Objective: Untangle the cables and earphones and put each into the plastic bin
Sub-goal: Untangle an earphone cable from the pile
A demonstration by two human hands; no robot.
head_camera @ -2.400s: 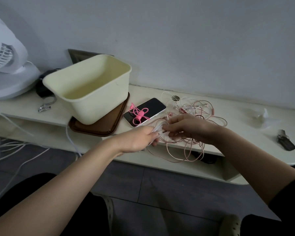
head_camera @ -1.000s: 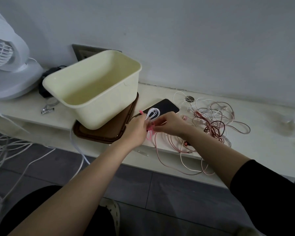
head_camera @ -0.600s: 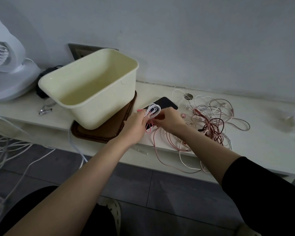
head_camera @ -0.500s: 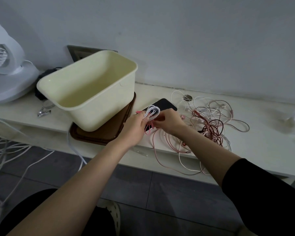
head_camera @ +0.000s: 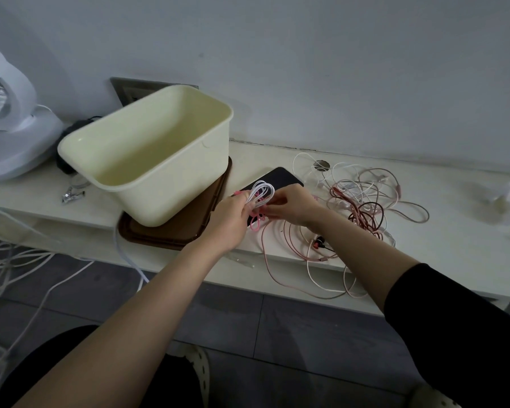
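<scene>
A cream plastic bin (head_camera: 159,184) stands tilted on a brown tray (head_camera: 171,234) on the white shelf. Just right of the bin, my left hand (head_camera: 228,222) grips a coiled white cable (head_camera: 261,194) whose loops stick up above my fingers. My right hand (head_camera: 292,206) pinches the same coil from the right, where a pink clip (head_camera: 255,220) hangs below it. A tangle of pink, red and white cables and earphones (head_camera: 362,207) lies on the shelf to the right, with some loops hanging over the front edge.
A black phone (head_camera: 280,178) lies behind my hands. A white fan (head_camera: 9,128) stands at the far left, nail clippers (head_camera: 72,194) beside it. White cords trail over the grey floor at left. Crumpled plastic (head_camera: 504,198) lies far right.
Both hands moved left from the tangle to beside the bin. The white cable, held low before, now stands as a coil between both hands with the pink clip at it.
</scene>
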